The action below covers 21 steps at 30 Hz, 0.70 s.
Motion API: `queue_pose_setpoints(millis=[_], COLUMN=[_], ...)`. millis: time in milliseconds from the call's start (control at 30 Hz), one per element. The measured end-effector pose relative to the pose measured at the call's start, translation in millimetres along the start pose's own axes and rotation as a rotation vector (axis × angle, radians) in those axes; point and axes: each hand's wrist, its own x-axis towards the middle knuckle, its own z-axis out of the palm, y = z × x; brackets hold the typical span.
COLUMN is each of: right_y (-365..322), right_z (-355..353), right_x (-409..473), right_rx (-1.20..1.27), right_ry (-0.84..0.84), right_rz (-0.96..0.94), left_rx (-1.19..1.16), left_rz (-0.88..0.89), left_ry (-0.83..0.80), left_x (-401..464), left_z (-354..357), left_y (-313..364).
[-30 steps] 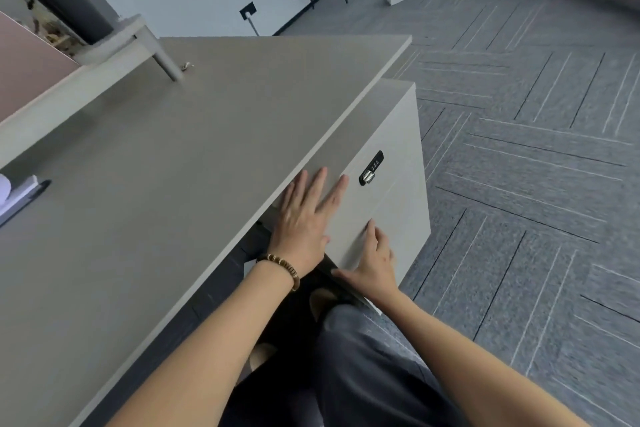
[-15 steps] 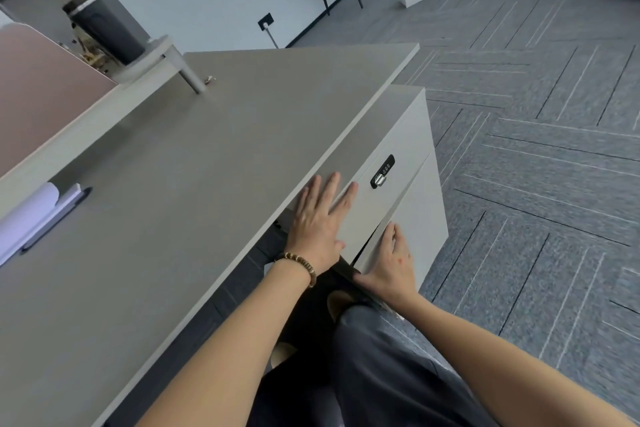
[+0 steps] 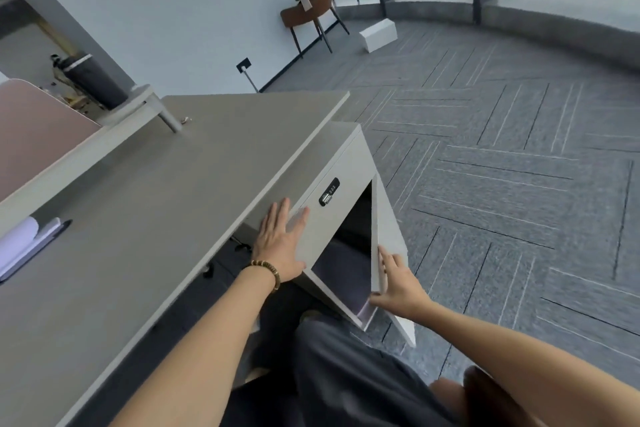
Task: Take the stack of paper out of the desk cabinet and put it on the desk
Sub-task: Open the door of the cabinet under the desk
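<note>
Grey laminate cabinet (image 3: 332, 204) under the tabletop's right edge, door (image 3: 389, 246) swung part open.

The right hand (image 3: 398, 288) has its grip pinched on the door's free edge, thumb at the lower corner and fingers along the panel; the left hand (image 3: 280, 246) lies flat and spread on the cabinet's fixed front panel, beside the combination lock (image 3: 329, 191), holding nothing. The stack of paper cannot be made out: the opening between the two hands is dark, with only a pale strip low on the bottom shelf that may or may not be paper. If it is inside, it lies down and ahead of both hands, and the left looks nearer the opening, though the door likely needs more swing first. The tabletop (image 3: 173, 201) is broad and bare near the front edge, with a white roll (image 3: 17, 239) and pen (image 3: 52, 236) toward its left edge. Grey patterned carpet (image 3: 502, 184), a brown chair (image 3: 311, 3) and a white box (image 3: 378, 35) lie beyond.
</note>
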Motion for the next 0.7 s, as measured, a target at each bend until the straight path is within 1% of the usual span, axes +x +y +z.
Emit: queue_pose_setpoints(millis=[100,200,333,433,533,600,700], right_y=[17,33,55,72,85,85,79], right_z=[-22,-49,-91,-128,-159,-174,-185], right_x=[-8,-15,-20,-15,-2,6,16], right_rx=[0.041,-0.006,-0.062,-0.096,-0.152,-0.185,-0.251], right_ry=[-0.032,-0.019,0.051,0.177,0.253,0.273,0.256], right_rz=[0.008,0.015,0.078,0.173,0.248,0.283,0.326], left_rx=[-0.007,-0.06,-0.076,-0.073,-0.065,-0.042,-0.013], left_rz=[-0.034,-0.086,-0.128,-0.13,-0.13,-0.135,-0.133], left_ry=[-0.024,-0.028,-0.057,-0.07,-0.063,-0.056,-0.05], left_x=[-6,-8,-6,-6,-5,-4,-3], left_z=[-6,-10,-12,-12,-10,-8,-4], left_y=[11,21,27,26,26,27,26])
